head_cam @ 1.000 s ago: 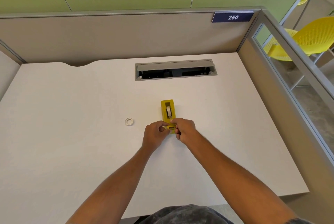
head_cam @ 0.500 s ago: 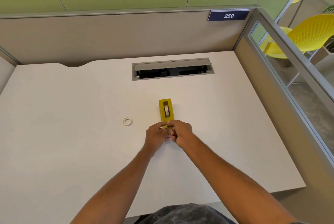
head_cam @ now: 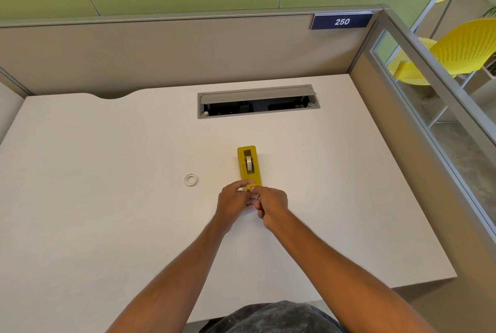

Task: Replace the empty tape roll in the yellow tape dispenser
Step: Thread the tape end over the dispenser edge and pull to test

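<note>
The yellow tape dispenser (head_cam: 249, 167) lies on the white desk (head_cam: 107, 211), its long axis pointing away from me, with a tape roll (head_cam: 249, 163) seated in its slot. A small white empty tape core (head_cam: 190, 179) lies flat on the desk to the dispenser's left. My left hand (head_cam: 234, 202) and my right hand (head_cam: 271, 205) meet at the dispenser's near end, fingers curled and pinching at its cutter tip. What exactly sits between the fingertips is hidden.
A grey cable tray (head_cam: 257, 100) with its lid raised is set into the desk behind the dispenser. Beige partition walls (head_cam: 161, 56) close off the back and right sides. Yellow chairs (head_cam: 461, 50) stand beyond the glass at the right.
Both hands have slid a little toward me along the dispenser's near end and stay pinched together there. The dispenser and the white core have not moved.
</note>
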A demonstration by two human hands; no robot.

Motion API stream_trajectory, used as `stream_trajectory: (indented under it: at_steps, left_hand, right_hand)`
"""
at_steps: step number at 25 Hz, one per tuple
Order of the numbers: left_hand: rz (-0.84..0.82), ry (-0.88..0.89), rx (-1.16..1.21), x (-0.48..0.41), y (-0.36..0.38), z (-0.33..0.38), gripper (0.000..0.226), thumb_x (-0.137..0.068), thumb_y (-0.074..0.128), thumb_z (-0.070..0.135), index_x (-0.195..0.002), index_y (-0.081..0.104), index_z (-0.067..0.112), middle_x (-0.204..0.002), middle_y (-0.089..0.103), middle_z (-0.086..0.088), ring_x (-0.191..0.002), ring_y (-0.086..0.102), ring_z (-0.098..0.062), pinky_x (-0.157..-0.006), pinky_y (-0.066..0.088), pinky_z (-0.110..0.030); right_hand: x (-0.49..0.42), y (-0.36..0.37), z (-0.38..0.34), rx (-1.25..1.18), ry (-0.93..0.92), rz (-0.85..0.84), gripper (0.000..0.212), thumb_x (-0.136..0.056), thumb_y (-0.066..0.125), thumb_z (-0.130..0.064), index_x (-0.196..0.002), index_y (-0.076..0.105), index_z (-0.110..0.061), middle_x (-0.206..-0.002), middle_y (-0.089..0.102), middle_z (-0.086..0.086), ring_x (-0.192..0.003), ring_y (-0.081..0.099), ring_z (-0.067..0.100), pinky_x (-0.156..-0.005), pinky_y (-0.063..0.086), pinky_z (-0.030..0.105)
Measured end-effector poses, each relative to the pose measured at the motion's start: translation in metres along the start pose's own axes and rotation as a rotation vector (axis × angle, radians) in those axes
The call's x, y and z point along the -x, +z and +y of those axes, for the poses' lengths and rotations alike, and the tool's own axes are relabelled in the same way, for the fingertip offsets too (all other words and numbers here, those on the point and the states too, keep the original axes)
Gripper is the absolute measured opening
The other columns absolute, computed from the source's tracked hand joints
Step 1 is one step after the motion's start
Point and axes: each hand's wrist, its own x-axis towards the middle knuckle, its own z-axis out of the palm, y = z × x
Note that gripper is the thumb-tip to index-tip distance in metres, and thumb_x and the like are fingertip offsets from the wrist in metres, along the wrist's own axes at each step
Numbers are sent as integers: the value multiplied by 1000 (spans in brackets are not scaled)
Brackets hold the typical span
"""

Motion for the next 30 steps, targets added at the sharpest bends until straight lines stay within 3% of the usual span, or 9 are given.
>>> stream_trajectory:
  at_steps: [4,8,11,19,25,30]
  left_hand:
    - [7,-57,113,-4,2,-1,34,-102,50,6,-119,78,12,-97,82,-24,-99,81,-40,-93,66,-53]
    - [5,-63,126,-4,2,-1,23,-103,65,27,-113,82,15,-95,83,-21,-96,82,-38,-91,67,-51]
    - [12,-75,103,-5,2,2,25,-100,72,32,-106,82,10,-93,83,-20,-92,82,-38,-87,68,-48]
    - [11,-77,57,-6,2,6,25,-99,77,33,-108,80,10,-93,83,-19,-87,83,-36,-84,69,-49]
    - [-11,-77,51,-7,0,7,19,-98,77,23,-111,79,10,-98,83,-22,-92,82,-42,-89,66,-55]
    - [-28,-105,71,-8,-1,9,23,-95,81,20,-113,78,6,-99,82,-25,-96,80,-47,-91,65,-57]
  right_hand:
    - [1,-2,0,18,-18,17,10,-84,85,-17,-85,78,-10,-50,67,-4,-52,57,13,-43,43,22]
    - [-1,-5,3,25,-11,13,9,-84,83,-16,-84,77,-9,-60,68,1,-54,56,15,-44,42,23]
    - [-2,-6,5,27,-4,2,11,-85,84,-18,-85,78,-9,-63,68,2,-55,56,15,-45,43,23]
    - [-6,-8,6,51,-10,-12,12,-88,82,-19,-92,79,-9,-71,69,5,-58,58,15,-45,46,22]
    - [-9,-10,11,87,-67,-41,11,-91,79,-19,-87,80,-8,-60,67,1,-51,57,12,-44,45,22]
    - [-10,-12,14,77,-83,-80,14,-91,75,-17,-89,80,-4,-63,65,5,-53,56,13,-48,46,25]
